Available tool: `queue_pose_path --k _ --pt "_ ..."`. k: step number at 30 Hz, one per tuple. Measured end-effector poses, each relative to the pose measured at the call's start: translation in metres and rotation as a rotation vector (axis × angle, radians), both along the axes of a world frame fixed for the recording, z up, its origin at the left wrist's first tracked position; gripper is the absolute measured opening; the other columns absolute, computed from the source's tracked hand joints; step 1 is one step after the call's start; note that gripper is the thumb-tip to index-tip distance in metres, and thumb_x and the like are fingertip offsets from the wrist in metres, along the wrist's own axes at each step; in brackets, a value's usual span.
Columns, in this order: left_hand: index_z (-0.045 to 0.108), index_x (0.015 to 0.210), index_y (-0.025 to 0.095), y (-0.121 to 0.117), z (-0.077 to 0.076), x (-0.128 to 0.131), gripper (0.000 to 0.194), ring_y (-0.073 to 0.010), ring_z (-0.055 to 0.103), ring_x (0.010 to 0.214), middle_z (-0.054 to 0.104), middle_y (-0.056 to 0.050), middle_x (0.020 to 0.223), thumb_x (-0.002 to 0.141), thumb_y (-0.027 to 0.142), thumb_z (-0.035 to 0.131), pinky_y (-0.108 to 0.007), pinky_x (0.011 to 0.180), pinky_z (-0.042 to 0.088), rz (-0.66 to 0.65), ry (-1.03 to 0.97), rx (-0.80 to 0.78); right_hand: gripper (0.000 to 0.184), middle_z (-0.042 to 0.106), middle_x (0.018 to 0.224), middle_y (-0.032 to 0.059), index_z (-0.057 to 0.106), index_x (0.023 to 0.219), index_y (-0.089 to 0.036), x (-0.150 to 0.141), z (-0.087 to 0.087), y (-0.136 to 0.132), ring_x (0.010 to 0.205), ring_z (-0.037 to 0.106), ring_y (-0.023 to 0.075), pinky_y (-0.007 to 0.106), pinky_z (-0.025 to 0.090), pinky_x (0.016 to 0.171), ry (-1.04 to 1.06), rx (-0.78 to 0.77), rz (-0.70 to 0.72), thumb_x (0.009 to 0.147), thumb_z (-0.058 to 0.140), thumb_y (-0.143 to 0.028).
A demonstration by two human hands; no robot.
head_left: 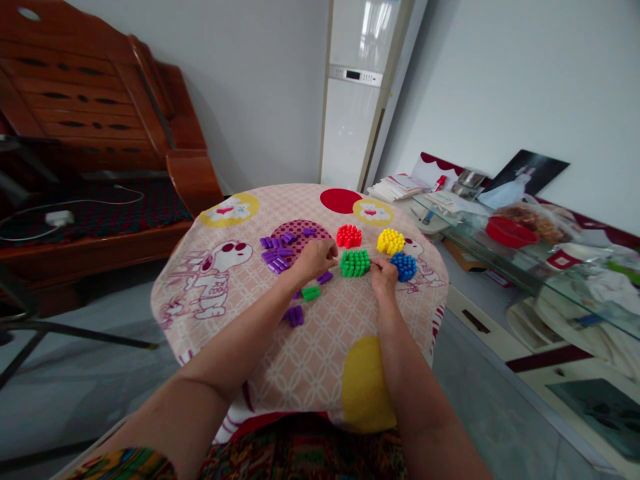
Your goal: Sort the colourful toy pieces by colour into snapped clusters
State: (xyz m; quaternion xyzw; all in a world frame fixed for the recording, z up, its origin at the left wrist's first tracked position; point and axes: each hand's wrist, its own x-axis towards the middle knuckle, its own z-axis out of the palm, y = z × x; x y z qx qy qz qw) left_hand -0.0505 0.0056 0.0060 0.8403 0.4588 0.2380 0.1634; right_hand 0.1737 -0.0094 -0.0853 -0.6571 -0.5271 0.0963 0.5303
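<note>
Small plastic pieces with knobbed tops stand packed in colour groups on the round table. My left hand [318, 260] is just left of the green group [355, 264], its fingers curled and what they may hold hidden. At the right edge of that group, my right hand [383, 277] has thumb and finger pinched together; anything between them is too small to name. The blue group [403, 267] is beside my right hand. Behind are the red group [349, 236] and the yellow group [391, 241]. Loose purple pieces [277, 257] and a few green pieces [311, 293] lie around my left wrist.
A patterned cloth [300, 367] covers the table. To the right, a glass-topped cabinet [500, 260] carries papers, a red bowl [511, 231] and a photo [525, 175]. A wooden bench [100, 133] is at the left; a tall white air conditioner [350, 127] stands behind.
</note>
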Motion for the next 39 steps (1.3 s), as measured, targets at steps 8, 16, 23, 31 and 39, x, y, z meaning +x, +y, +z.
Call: queue_pose_path --k 8,16,23,31,39 --pt "0.077 0.082 0.018 -0.020 0.012 -0.040 0.016 -0.0160 0.064 0.072 0.074 -0.001 0.076 0.067 0.016 0.071 -0.024 0.061 0.036 -0.220 0.459 -0.161 0.027 0.077 0.078 0.0066 0.079 0.079 -0.019 -0.001 0.002 -0.001 0.074 0.066 0.0226 0.036 0.053 0.079 -0.024 0.028 0.008 0.073 0.052 -0.018" --pt "0.071 0.074 0.016 -0.023 0.018 -0.036 0.004 -0.0138 0.056 0.064 0.067 0.000 0.069 0.071 0.018 0.069 -0.025 0.058 0.032 -0.264 0.380 -0.145 0.028 0.078 0.081 0.0074 0.079 0.081 -0.018 -0.002 0.004 -0.002 0.078 0.069 0.0241 0.037 0.054 0.082 -0.024 -0.009 -0.002 0.074 0.053 -0.018" --pt "0.072 0.091 0.014 0.022 0.015 0.008 0.016 -0.0147 0.060 0.070 0.072 -0.004 0.080 0.082 0.024 0.064 -0.025 0.065 0.039 0.046 0.025 0.136 0.027 0.077 0.076 0.0056 0.079 0.080 -0.020 -0.001 0.001 -0.001 0.075 0.067 0.0231 0.036 0.055 0.081 -0.017 0.036 0.005 0.074 0.053 -0.020" --pt "0.075 0.094 0.015 0.047 -0.002 0.055 0.019 -0.0181 0.063 0.080 0.074 -0.008 0.091 0.088 0.026 0.061 -0.026 0.072 0.044 0.129 0.083 0.111 0.028 0.078 0.079 0.0056 0.079 0.080 -0.020 0.000 0.002 0.000 0.077 0.068 0.0239 0.037 0.055 0.082 -0.006 0.010 0.009 0.072 0.053 -0.021" --pt "0.074 0.080 0.013 0.059 -0.023 0.053 0.028 -0.0155 0.058 0.070 0.071 -0.006 0.077 0.091 0.026 0.052 -0.025 0.069 0.042 0.006 0.152 0.046 0.039 0.078 0.095 0.0100 0.078 0.099 -0.016 0.000 0.003 0.002 0.092 0.070 0.0254 0.040 0.053 0.095 -0.028 -0.024 0.026 0.074 0.049 -0.016"
